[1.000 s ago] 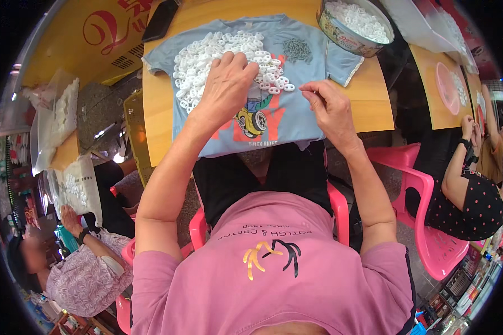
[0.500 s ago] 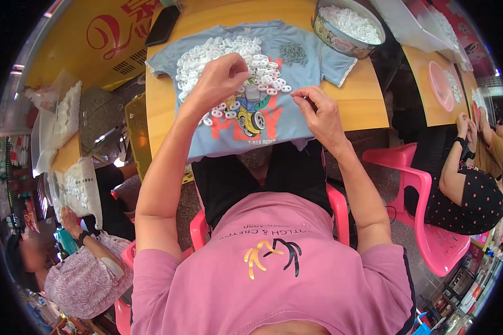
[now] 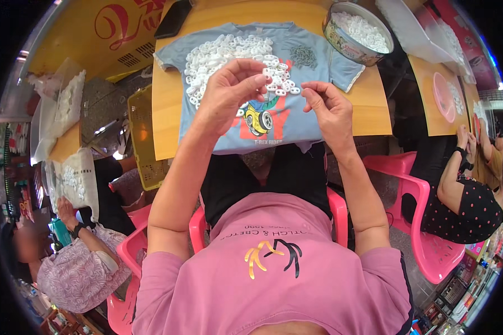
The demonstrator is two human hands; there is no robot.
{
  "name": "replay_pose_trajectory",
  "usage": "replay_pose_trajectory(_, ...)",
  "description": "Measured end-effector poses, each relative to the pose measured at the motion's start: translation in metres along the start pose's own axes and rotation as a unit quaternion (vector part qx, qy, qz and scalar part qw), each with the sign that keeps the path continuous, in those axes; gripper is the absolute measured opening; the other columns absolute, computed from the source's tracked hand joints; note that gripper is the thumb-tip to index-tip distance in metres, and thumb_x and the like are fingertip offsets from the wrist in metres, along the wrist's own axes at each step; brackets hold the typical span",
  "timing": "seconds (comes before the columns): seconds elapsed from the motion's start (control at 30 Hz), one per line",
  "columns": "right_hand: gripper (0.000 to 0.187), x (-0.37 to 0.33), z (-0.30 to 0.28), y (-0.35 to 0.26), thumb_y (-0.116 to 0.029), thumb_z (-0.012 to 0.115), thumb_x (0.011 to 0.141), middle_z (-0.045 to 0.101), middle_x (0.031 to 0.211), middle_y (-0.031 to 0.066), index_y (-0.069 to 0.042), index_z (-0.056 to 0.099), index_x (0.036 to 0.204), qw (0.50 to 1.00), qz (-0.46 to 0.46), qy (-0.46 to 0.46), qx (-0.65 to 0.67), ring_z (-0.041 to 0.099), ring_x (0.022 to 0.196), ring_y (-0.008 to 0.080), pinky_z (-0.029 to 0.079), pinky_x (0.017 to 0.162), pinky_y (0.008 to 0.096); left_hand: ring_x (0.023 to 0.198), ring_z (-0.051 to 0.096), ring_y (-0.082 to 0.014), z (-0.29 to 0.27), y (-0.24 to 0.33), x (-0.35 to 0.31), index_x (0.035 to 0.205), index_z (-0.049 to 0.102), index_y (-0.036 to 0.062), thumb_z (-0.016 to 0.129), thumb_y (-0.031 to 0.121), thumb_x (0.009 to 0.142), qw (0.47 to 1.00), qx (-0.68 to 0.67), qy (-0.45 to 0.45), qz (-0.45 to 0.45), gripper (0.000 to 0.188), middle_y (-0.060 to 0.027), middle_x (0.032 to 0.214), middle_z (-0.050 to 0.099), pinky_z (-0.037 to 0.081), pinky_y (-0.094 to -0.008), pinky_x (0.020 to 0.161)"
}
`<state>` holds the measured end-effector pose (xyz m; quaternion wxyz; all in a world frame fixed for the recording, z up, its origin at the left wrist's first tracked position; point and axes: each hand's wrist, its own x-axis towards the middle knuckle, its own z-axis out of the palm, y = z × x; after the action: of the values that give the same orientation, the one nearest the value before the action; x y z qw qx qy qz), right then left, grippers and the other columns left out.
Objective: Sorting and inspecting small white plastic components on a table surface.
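A large heap of small white oval plastic pieces with two holes [image 3: 221, 53] lies on a light blue T-shirt [image 3: 198, 131] spread over the table. My left hand [image 3: 235, 92] hovers over the near side of the heap, thumb and fingertips bent together; whatever is pinched there is too small to make out. To its right, above the shirt, my right hand [image 3: 330, 111] has thumb and forefinger pressed together, and anything between them is hidden. Beyond that hand sits a small pile of thin grey-green pieces [image 3: 303, 57]. The two hands are apart, fingertips facing each other.
A round tin [image 3: 355, 53] full of white pieces stands at the back right. A dark phone [image 3: 175, 18] lies at the back left corner of the wooden table [image 3: 369, 114]. A yellow crate [image 3: 142, 142] stands left. Other people sit at tables on both sides, near pink chairs [image 3: 425, 218].
My left hand has turned and come right, closer to my right hand, its fingers less curled. My right hand has shifted slightly. The view has swung a little, moving the table rightward.
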<state>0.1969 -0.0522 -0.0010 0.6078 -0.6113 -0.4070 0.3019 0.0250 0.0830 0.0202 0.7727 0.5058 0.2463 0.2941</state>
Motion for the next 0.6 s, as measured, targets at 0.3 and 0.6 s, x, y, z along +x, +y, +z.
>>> replay_pose_trajectory(0.3,0.012,0.012,0.021,-0.014,-0.004,0.063,0.092,0.062,0.097,0.0031,0.000,0.065,0.104,0.990,-0.136,-0.041,-0.014,0.055,0.074,0.0071,0.046,0.065,0.0199,0.078,0.061,-0.0118,0.018,0.002,-0.016,0.113,0.057,-0.0028,0.065,0.007,0.088,0.999,0.039,-0.012,0.009,0.027,-0.0084,0.093,0.064,0.051,-0.0261,0.068)
replay_pose_trajectory(0.6,0.012,0.014,0.029,-0.015,-0.001,0.061,0.092,0.059,0.105,0.0047,0.000,0.065,0.103,0.984,-0.173,-0.038,0.005,0.057,0.082,0.0080,0.048,0.068,0.0217,0.079,0.063,-0.0147,0.023,-0.022,-0.016,0.109,0.057,-0.0013,0.065,0.007,0.090,0.982,-0.180,-0.033,-0.037,0.023,-0.0083,0.092,0.064,0.053,-0.0257,0.068)
